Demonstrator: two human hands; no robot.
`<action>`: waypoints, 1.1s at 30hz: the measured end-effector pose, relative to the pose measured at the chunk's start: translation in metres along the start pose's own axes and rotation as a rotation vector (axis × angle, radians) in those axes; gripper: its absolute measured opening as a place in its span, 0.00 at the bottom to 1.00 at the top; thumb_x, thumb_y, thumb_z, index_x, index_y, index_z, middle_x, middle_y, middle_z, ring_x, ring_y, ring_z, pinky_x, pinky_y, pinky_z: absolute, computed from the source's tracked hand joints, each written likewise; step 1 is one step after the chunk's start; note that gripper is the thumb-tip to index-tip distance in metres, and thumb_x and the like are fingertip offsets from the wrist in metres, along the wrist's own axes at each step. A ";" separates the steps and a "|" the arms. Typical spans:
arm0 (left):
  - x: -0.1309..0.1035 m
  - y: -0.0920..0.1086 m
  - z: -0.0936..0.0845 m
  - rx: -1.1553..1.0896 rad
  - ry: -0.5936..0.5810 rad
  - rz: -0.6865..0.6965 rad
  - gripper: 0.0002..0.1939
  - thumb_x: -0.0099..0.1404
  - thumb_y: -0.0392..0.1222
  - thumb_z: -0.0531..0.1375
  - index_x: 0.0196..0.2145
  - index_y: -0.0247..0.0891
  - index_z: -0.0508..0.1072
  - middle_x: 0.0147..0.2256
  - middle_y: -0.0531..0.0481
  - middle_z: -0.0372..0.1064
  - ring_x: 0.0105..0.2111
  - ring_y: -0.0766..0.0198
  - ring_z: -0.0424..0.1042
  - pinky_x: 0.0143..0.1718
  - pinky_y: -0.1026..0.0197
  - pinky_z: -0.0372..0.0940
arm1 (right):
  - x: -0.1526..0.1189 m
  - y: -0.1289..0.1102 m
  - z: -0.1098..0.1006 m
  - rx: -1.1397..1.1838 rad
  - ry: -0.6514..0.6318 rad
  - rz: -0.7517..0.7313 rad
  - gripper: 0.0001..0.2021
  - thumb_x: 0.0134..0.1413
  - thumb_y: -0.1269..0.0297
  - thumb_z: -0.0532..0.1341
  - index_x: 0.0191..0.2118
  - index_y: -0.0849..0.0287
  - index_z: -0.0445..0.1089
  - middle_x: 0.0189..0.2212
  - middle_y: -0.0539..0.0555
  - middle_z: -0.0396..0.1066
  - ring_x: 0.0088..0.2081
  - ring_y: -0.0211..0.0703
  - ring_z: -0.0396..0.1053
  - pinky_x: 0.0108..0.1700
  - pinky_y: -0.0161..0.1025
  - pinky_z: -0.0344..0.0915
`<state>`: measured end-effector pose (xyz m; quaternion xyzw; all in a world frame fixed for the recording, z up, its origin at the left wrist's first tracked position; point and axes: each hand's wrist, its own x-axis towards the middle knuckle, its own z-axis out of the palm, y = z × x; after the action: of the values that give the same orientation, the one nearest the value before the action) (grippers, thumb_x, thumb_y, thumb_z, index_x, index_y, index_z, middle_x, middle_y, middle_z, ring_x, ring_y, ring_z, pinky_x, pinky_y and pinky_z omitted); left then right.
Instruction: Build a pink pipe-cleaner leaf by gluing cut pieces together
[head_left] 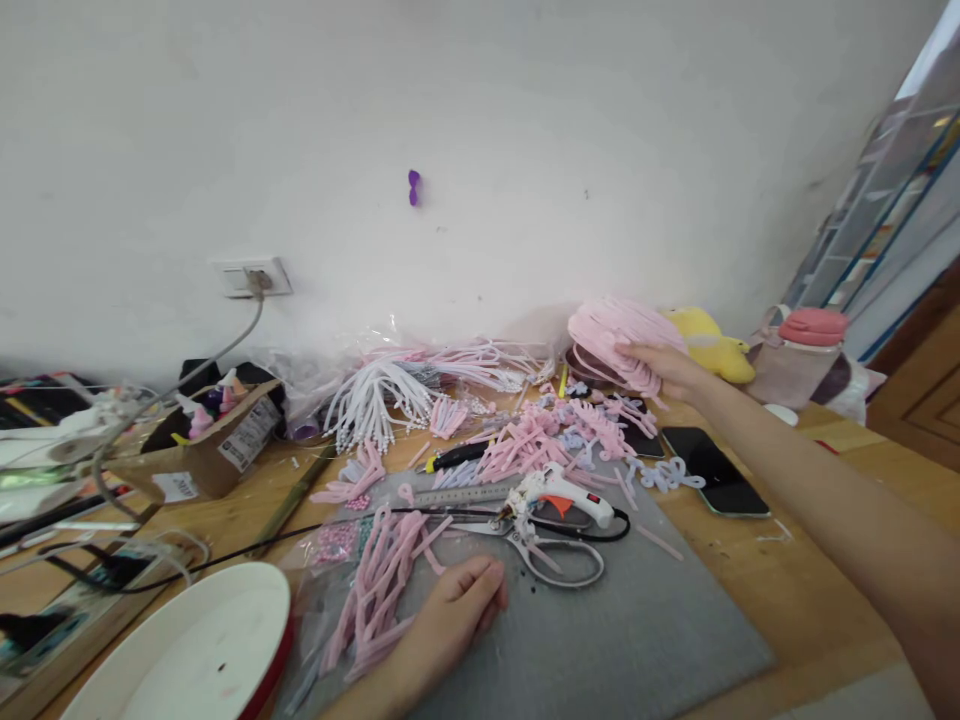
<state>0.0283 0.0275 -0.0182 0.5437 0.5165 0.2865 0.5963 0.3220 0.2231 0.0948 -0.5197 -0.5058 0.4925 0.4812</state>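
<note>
My right hand (666,370) is stretched out to the back right, its fingers closed round a thick bundle of fuzzy pink pipe cleaners (619,325) near the wall. My left hand (469,600) rests on the grey mat (600,640) with the fingers curled in; nothing shows in it. Beside it, on the left, lie loose pink pipe cleaners (379,585). Just beyond it are scissors (559,560) with grey handles and a white glue gun (570,495). A heap of short, bent pink pieces (525,440) spreads between the two hands.
White-tipped stems (382,400) lie at the back. A phone (716,470) and a yellow plush toy (709,345) are on the right. At left stand a cardboard box (217,450), a round white tray (195,640) and a power strip (82,610); a black cord (300,535) crosses the table.
</note>
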 end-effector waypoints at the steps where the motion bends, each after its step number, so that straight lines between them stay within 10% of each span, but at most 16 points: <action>1: 0.000 0.000 0.000 0.001 -0.002 -0.004 0.28 0.50 0.69 0.48 0.19 0.38 0.60 0.12 0.61 0.47 0.14 0.72 0.46 0.18 0.65 0.40 | 0.004 -0.007 -0.003 0.009 0.016 -0.018 0.06 0.52 0.70 0.58 0.25 0.58 0.66 0.21 0.50 0.70 0.26 0.38 0.68 0.27 0.32 0.65; 6: 0.001 0.001 -0.001 0.029 -0.002 0.005 0.29 0.50 0.70 0.48 0.19 0.38 0.60 0.13 0.61 0.48 0.15 0.71 0.47 0.19 0.65 0.41 | 0.019 -0.030 -0.012 0.010 0.023 -0.031 0.07 0.55 0.64 0.55 0.28 0.57 0.65 0.21 0.53 0.70 0.28 0.42 0.69 0.29 0.36 0.66; 18: 0.007 -0.005 -0.003 0.002 0.011 -0.001 0.29 0.50 0.70 0.48 0.19 0.39 0.59 0.12 0.61 0.48 0.15 0.71 0.47 0.18 0.65 0.41 | 0.014 0.010 0.020 -0.171 -0.328 0.162 0.05 0.43 0.68 0.63 0.24 0.61 0.66 0.18 0.46 0.64 0.22 0.33 0.61 0.26 0.31 0.59; 33: 0.007 0.000 -0.003 -0.015 0.053 0.034 0.30 0.47 0.72 0.49 0.18 0.39 0.59 0.12 0.60 0.49 0.15 0.70 0.49 0.20 0.65 0.44 | 0.011 -0.017 0.028 -0.359 -0.295 0.087 0.09 0.41 0.63 0.63 0.21 0.58 0.63 0.16 0.48 0.63 0.22 0.37 0.60 0.24 0.34 0.57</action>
<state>0.0273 0.0347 -0.0198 0.5400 0.5208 0.3146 0.5815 0.2931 0.2343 0.1098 -0.5408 -0.6272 0.4855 0.2801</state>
